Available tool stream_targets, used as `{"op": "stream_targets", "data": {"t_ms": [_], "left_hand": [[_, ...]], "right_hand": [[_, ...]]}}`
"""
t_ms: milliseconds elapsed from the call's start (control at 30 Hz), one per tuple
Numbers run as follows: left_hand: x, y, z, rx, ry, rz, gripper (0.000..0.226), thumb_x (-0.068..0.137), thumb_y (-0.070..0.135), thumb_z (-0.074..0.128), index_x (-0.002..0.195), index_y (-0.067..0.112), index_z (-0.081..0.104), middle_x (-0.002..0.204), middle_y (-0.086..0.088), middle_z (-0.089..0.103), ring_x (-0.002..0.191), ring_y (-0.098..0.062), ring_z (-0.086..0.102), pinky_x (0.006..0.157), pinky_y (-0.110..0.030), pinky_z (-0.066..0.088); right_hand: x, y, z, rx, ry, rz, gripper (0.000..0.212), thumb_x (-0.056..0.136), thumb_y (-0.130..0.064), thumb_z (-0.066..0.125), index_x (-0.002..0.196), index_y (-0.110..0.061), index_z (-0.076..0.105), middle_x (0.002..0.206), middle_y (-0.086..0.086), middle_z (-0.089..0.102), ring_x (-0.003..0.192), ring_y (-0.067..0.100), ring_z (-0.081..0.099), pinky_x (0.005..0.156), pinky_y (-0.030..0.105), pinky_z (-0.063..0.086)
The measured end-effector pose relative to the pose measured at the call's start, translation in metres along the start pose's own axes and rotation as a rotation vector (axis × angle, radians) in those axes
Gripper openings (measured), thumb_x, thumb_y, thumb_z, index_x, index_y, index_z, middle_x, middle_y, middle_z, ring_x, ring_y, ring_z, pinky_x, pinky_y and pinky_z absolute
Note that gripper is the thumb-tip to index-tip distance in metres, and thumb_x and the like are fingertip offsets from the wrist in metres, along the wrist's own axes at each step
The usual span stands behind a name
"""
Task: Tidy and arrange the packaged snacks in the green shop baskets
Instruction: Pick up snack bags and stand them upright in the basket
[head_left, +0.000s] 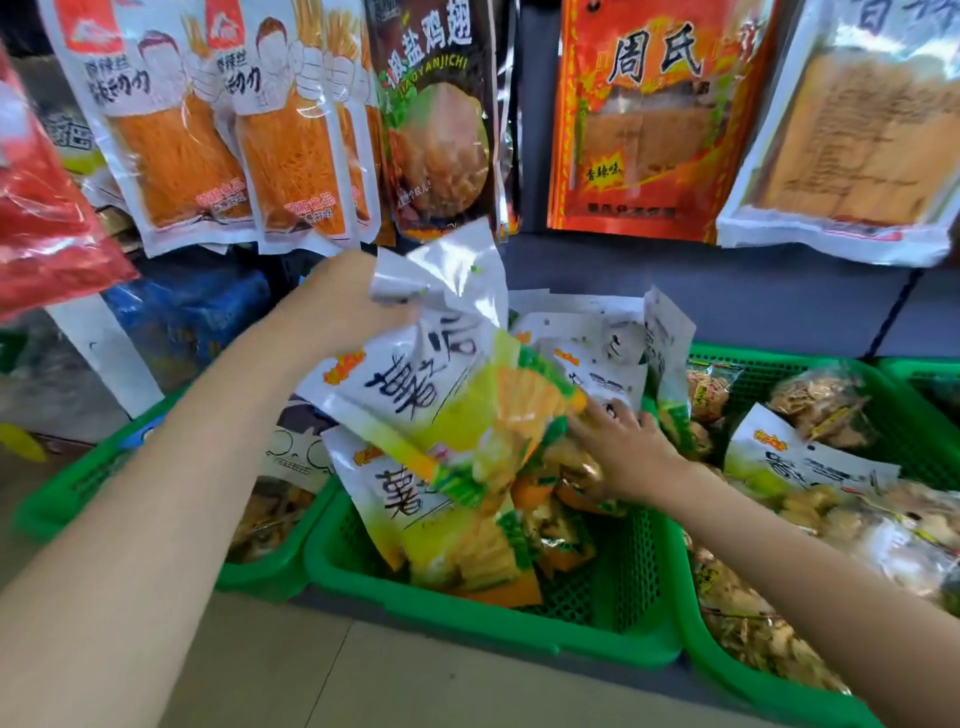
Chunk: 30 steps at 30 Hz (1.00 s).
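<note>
My left hand (347, 301) grips the top of a bunch of white, yellow and green snack packets (441, 395) and holds them tilted above the middle green basket (467, 618). My right hand (618, 447) reaches into that basket, fingers spread on the packets lying there (613, 384); whether it grips one is hidden. More of the same packets (447, 540) lean inside the basket below the lifted bunch.
A left green basket (67, 499) holds cartoon-printed packets (296, 447). A right green basket (810, 680) holds clear bags of fried snacks (821, 400). Large hanging packets (291, 124) and an orange one (644, 114) fill the rack above. Grey floor lies in front.
</note>
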<state>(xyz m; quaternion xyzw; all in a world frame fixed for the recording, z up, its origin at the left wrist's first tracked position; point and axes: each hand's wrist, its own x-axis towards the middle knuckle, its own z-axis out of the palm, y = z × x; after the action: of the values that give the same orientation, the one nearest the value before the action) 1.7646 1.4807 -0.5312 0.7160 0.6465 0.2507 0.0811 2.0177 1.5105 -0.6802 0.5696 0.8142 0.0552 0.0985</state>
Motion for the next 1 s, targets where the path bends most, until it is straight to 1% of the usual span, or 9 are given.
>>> {"op": "stream_targets", "data": {"t_ms": [33, 100, 167, 300, 433, 533, 667, 833, 1000], "left_hand": [[0.001, 0.000, 0.001, -0.005, 0.067, 0.003, 0.016, 0.089, 0.029, 0.059, 0.088, 0.013, 0.055, 0.074, -0.002, 0.038, 0.061, -0.019, 0.040, 0.054, -0.025, 0.025], [0.001, -0.001, 0.005, 0.028, 0.174, -0.030, 0.041, 0.092, 0.025, 0.057, 0.096, -0.014, 0.043, 0.098, 0.004, 0.031, 0.056, -0.021, 0.038, 0.050, -0.026, 0.025], [-0.001, 0.002, 0.010, 0.034, 0.212, -0.009, 0.031, 0.092, 0.023, 0.056, 0.105, -0.004, 0.061, 0.064, -0.017, 0.048, 0.056, -0.022, 0.041, 0.049, -0.027, 0.024], [0.003, 0.001, 0.009, 0.003, 0.110, 0.040, 0.034, 0.091, 0.026, 0.057, 0.111, 0.000, 0.062, 0.081, -0.016, 0.056, 0.078, -0.028, 0.052, 0.060, -0.028, 0.031], [0.003, 0.022, -0.002, -0.120, -0.104, 0.209, 0.020, 0.089, 0.026, 0.059, 0.107, 0.018, 0.058, 0.078, -0.004, 0.051, 0.069, -0.011, 0.051, 0.063, -0.019, 0.037], [-0.002, 0.047, -0.004, -0.186, -0.105, 0.346, 0.023, 0.089, 0.011, 0.059, 0.109, 0.021, 0.056, 0.046, 0.010, 0.051, 0.043, 0.017, 0.045, 0.045, 0.000, 0.033], [0.003, 0.052, 0.015, -0.245, 0.088, 0.391, 0.017, 0.086, 0.013, 0.065, 0.103, 0.017, 0.063, 0.084, 0.012, 0.061, 0.066, 0.011, 0.052, 0.057, 0.001, 0.036], [0.011, 0.039, 0.043, -0.270, 0.286, 0.241, 0.048, 0.089, 0.015, 0.058, 0.133, 0.016, 0.038, 0.129, -0.005, 0.045, 0.114, -0.015, 0.047, 0.091, -0.023, 0.038], [0.010, -0.005, 0.092, 0.203, -0.417, -0.047, 0.087, 0.081, 0.057, 0.059, 0.145, 0.010, 0.023, 0.150, -0.007, 0.030, 0.135, -0.023, 0.034, 0.108, -0.036, 0.033]], "right_hand": [[0.005, 0.003, 0.001, -0.022, 0.033, 0.037, 0.092, 0.086, -0.036, 0.062, 0.147, -0.034, -0.007, 0.156, 0.006, -0.016, 0.142, 0.039, 0.008, 0.111, 0.055, 0.023], [0.013, 0.004, 0.005, -0.014, 0.115, 0.073, 0.100, 0.086, -0.033, 0.063, 0.142, -0.040, -0.020, 0.156, 0.006, -0.017, 0.142, 0.039, 0.009, 0.112, 0.052, 0.024], [0.014, 0.006, 0.003, 0.081, 0.077, 0.023, 0.105, 0.083, -0.034, 0.066, 0.142, -0.041, -0.020, 0.156, 0.003, -0.018, 0.143, 0.037, 0.002, 0.114, 0.051, 0.020], [0.001, 0.025, -0.036, 0.757, -0.072, -0.081, 0.110, 0.068, -0.051, 0.074, 0.148, -0.033, 0.001, 0.158, -0.005, -0.001, 0.145, 0.017, 0.003, 0.116, 0.040, 0.016], [-0.011, 0.023, -0.074, 1.427, 0.099, -0.238, 0.106, 0.054, -0.051, 0.077, 0.142, -0.041, 0.019, 0.153, -0.011, 0.023, 0.138, -0.001, 0.021, 0.111, 0.030, 0.025], [-0.014, 0.008, -0.088, 1.435, 0.204, -0.320, 0.083, 0.056, -0.044, 0.078, 0.128, -0.043, 0.038, 0.134, -0.018, 0.050, 0.123, 0.001, 0.049, 0.097, 0.027, 0.045], [-0.021, 0.010, -0.100, 1.333, 0.418, -0.148, 0.050, 0.063, -0.022, 0.083, 0.109, -0.023, 0.062, 0.102, -0.008, 0.069, 0.091, 0.007, 0.065, 0.077, 0.025, 0.051], [-0.026, 0.037, -0.106, 1.052, 0.846, 0.278, 0.045, 0.067, -0.028, 0.081, 0.103, -0.014, 0.059, 0.093, -0.001, 0.061, 0.086, 0.017, 0.056, 0.074, 0.030, 0.044], [-0.022, 0.051, -0.092, 0.996, 0.925, 0.408, 0.041, 0.071, -0.027, 0.078, 0.101, -0.011, 0.054, 0.090, -0.003, 0.054, 0.083, 0.014, 0.048, 0.059, 0.019, 0.026]]}}
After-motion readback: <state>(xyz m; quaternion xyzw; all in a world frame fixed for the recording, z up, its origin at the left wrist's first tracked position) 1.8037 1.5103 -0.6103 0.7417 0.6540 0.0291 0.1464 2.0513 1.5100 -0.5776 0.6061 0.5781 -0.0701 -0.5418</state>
